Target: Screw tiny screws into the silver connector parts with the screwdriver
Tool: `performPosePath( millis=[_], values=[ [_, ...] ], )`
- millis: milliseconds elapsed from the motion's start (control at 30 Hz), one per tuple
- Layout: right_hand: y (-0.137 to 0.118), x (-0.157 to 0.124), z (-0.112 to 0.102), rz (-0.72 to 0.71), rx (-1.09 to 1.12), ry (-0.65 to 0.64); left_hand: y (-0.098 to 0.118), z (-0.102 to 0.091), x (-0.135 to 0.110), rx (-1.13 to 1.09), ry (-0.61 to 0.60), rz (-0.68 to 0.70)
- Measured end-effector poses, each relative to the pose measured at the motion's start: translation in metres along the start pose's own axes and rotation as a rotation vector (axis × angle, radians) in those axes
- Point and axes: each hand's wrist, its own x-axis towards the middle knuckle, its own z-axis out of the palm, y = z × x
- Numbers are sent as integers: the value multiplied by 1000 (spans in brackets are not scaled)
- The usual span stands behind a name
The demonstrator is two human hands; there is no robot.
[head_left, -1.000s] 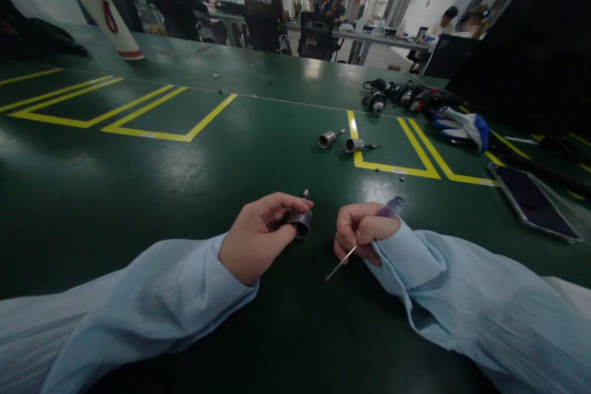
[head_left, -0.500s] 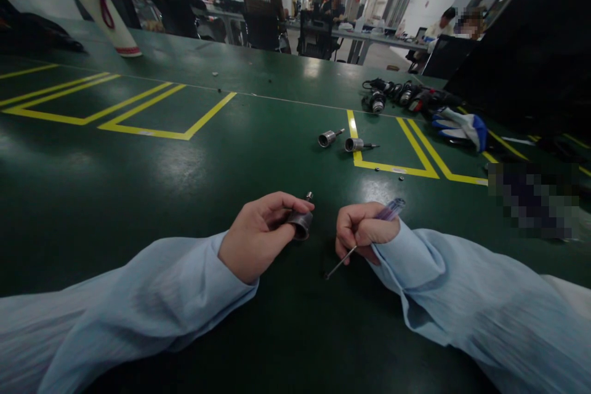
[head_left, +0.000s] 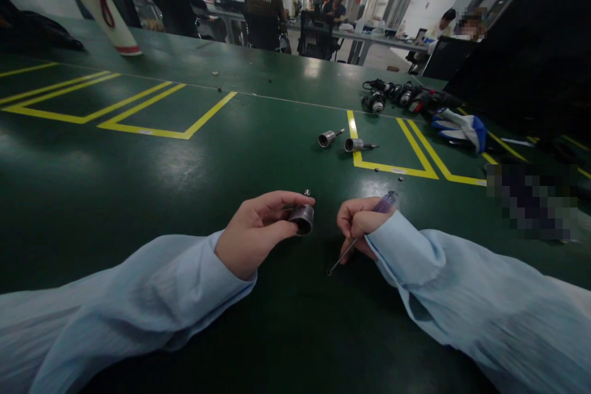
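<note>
My left hand point(head_left: 258, 231) is closed around a metal cup-shaped part with a thin shaft point(head_left: 303, 219), its open mouth facing me and to the right. The shaft's tip shows above my forefinger. My right hand point(head_left: 362, 225) grips a screwdriver point(head_left: 386, 201) by its clear purple handle. Its thin blade slants down to the left, and a small dark piece sits at the tip; whether it touches the table cannot be made out. The two hands are apart, with the blade tip below the cup.
Two similar metal cup parts point(head_left: 329, 138) lie farther back, near yellow tape point(head_left: 392, 170) and small nuts point(head_left: 401, 179). Dark power tools point(head_left: 376, 101) and a blue-white glove point(head_left: 462, 128) rest at the right on the green table point(head_left: 175, 178). Several people sit beyond it.
The cup part in my left hand has turned slightly, its mouth showing more. My right hand has shifted a little to the left, and the screwdriver's tip has risen slightly.
</note>
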Motion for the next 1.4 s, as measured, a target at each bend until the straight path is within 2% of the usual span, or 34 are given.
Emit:
performPosePath(
  millis=[100, 200, 367, 467, 533, 600, 700, 833, 1000, 1200, 1400],
  values=[
    [1, -11, 5, -40, -85, 20, 0, 2, -2, -42, -20, 10],
    [8, -24, 5, -280, -88, -69, 0, 4, -4, -72, -31, 6],
    [25, -31, -2, -560, -32, -176, 2, 4, -5, -96, -22, -4],
    [30, -32, -2, -895, -82, -72, 3, 2, -5, -115, -5, -4],
    [31, -32, 0, -1127, -240, 7, 3, 2, -6, -131, 4, -3],
    [31, -33, 2, -1263, -427, 27, 3, 3, -6, -141, 7, 6],
    [31, -32, 3, -1330, -633, 21, 3, 5, -7, -122, 11, 26],
    [32, -28, 1, -1367, -783, 22, 2, 7, -7, -36, 47, 58],
    [34, -26, 3, -1374, -836, 47, 2, 9, -5, 30, 80, 92],
    [31, -28, 3, -1461, -950, 6, 1, 10, -5, 137, 127, 211],
    [33, -22, 5, -1498, -998, 57, 1, 9, -4, 217, 128, 279]
  ],
)
